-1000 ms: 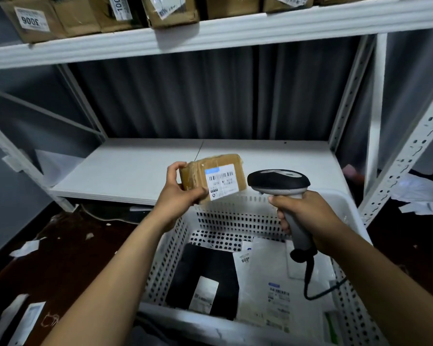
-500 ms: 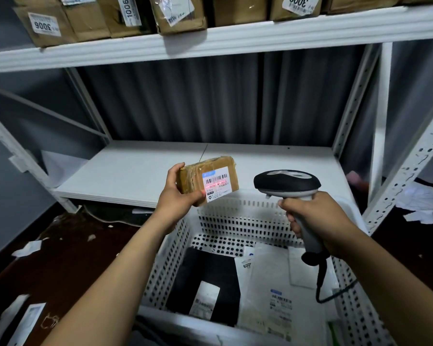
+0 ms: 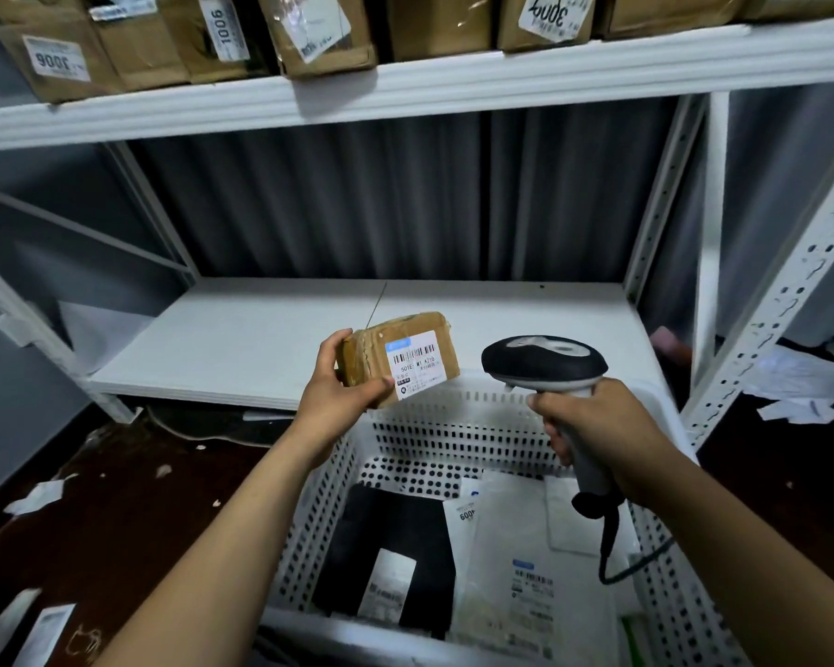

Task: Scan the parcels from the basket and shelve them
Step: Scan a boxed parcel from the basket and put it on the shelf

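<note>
White metal shelving (image 3: 453,84) fills the background, with cardboard boxes (image 3: 319,36) on its upper board at 12 o'clock. At 6 o'clock a white perforated basket (image 3: 453,435) holds a black parcel (image 3: 386,527) and white mailers (image 3: 516,522). Above its far rim the left hand (image 3: 333,397) grasps a brown parcel (image 3: 405,358), label toward the camera. At 3 o'clock of it, the right hand (image 3: 598,426) grips a scanner (image 3: 545,361) by the handle.

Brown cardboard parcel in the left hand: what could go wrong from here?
The left hand grips the brown cardboard parcel by one end, so it may slip into the white perforated plastic basket. Its thumb touches the label's corner and may spoil a scan. The black cord of the black handheld scanner hangs into the basket and could snag.
</note>
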`<action>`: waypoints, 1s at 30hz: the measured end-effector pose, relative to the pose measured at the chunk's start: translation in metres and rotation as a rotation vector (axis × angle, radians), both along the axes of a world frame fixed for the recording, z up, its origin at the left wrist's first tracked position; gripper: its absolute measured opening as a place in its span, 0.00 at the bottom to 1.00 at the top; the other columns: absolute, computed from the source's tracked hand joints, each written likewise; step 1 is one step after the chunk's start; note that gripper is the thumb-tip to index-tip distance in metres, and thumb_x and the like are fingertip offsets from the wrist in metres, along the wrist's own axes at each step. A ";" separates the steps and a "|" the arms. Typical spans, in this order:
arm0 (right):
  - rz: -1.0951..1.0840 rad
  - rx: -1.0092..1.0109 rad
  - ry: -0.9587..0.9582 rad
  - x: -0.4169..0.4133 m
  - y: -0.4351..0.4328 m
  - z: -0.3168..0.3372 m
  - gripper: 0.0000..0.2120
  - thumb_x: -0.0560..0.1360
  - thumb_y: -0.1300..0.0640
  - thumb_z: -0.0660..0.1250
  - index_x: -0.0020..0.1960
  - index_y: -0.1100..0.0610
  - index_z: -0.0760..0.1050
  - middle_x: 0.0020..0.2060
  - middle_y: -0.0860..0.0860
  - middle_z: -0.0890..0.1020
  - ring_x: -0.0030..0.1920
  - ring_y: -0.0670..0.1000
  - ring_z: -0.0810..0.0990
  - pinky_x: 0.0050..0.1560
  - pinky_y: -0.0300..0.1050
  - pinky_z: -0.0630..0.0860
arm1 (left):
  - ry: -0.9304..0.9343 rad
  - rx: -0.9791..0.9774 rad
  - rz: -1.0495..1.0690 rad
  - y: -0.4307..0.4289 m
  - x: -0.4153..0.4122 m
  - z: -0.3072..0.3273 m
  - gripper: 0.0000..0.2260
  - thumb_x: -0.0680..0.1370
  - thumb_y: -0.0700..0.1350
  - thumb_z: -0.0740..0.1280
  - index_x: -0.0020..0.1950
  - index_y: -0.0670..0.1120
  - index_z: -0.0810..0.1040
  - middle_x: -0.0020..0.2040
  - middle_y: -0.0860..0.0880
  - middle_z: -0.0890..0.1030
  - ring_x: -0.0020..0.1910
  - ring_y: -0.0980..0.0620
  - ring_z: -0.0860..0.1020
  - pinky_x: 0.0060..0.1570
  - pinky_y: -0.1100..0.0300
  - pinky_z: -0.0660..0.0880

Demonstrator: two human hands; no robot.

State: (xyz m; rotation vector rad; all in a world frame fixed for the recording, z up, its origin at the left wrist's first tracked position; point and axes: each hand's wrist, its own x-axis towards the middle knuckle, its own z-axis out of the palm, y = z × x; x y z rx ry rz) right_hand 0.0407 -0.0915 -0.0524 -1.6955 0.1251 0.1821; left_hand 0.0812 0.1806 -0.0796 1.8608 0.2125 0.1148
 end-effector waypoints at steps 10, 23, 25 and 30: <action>-0.107 0.054 -0.119 -0.012 0.008 0.040 0.05 0.74 0.61 0.72 0.49 0.58 0.80 0.30 0.53 0.82 0.28 0.48 0.80 0.31 0.38 0.77 | 0.120 -0.263 -0.055 -0.031 -0.022 0.043 0.19 0.80 0.55 0.62 0.70 0.52 0.66 0.53 0.53 0.79 0.46 0.46 0.83 0.31 0.60 0.77; -0.129 0.225 -0.214 -0.010 0.064 0.140 0.05 0.73 0.63 0.72 0.47 0.63 0.80 0.34 0.57 0.82 0.30 0.53 0.78 0.31 0.41 0.76 | -0.012 0.038 -0.361 0.017 -0.052 0.163 0.30 0.71 0.47 0.76 0.68 0.57 0.65 0.62 0.55 0.77 0.57 0.54 0.80 0.54 0.54 0.79; -0.098 0.223 -0.225 -0.005 0.078 0.155 0.04 0.73 0.63 0.72 0.47 0.63 0.80 0.34 0.58 0.82 0.29 0.53 0.77 0.29 0.40 0.75 | -0.067 0.138 -0.270 0.030 -0.050 0.181 0.32 0.68 0.46 0.78 0.67 0.54 0.65 0.60 0.55 0.77 0.56 0.58 0.78 0.54 0.62 0.77; -0.034 0.089 -0.292 0.007 0.124 0.192 0.03 0.72 0.64 0.73 0.46 0.61 0.81 0.34 0.55 0.82 0.28 0.53 0.76 0.29 0.42 0.75 | -0.209 0.271 -0.034 0.073 -0.055 0.226 0.31 0.65 0.46 0.79 0.63 0.51 0.68 0.55 0.55 0.77 0.50 0.59 0.77 0.46 0.66 0.76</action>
